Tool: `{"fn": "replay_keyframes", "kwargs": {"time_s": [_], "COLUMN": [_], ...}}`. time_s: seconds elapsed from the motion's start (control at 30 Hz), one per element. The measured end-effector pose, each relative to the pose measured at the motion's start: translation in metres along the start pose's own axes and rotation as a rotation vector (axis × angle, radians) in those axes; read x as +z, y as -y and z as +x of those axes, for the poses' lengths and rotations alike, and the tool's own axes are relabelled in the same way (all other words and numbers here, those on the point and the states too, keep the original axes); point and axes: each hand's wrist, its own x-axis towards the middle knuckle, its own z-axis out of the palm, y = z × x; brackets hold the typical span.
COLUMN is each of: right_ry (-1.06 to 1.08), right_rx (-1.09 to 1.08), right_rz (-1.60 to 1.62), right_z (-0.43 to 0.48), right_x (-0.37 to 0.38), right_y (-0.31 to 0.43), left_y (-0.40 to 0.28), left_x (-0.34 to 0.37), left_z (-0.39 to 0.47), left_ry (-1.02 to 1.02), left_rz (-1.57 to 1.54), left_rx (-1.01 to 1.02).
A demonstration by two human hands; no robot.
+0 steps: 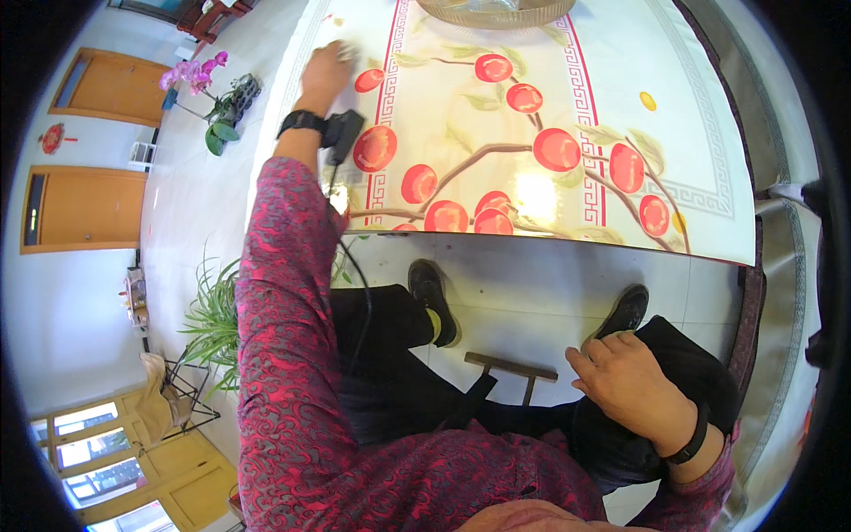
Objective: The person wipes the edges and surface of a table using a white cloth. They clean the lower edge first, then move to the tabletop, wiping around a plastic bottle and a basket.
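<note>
My left hand (326,73) reaches over the left side of a low table with a shiny printed tablecloth (465,120) of red fruit and branches. Its fingers are blurred, with something small and whitish at the tips; I cannot tell whether they grip it. A black strap with a small dark device (342,136) sits on that wrist, and a thin cable (362,272) hangs from it. My right hand (618,379) rests on my right thigh, fingers loosely bent, nothing visible in it. A dark band (691,435) circles that wrist.
A ribbed clear tray (495,20) with clear plastic in it stands at the table's far edge. Small yellow bits (648,101) show on the cloth, printed or loose. A pale sofa (774,292) flanks the right. Leftward are a pink orchid (199,73), a spider plant (213,319) and a folding chair (166,392).
</note>
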Motion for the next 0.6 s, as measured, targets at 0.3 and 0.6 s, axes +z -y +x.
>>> {"fn": "replay_keyframes", "kwargs": {"time_s": [0.3, 0.6], "right_ry": [-0.071, -0.110], "right_rx": [-0.063, -0.026], "right_rz": [-0.068, -0.053], "right_z": [0.000, -0.016], "right_x": [0.000, 0.004], "right_y": [0.002, 0.002], "left_y": [-0.231, -0.040], "left_x": [-0.059, -0.072], "left_z": [-0.108, -0.143], "left_ry": [0.161, 0.038], "left_rz": [-0.477, -0.442], "left_rx": [0.637, 0.369]}}
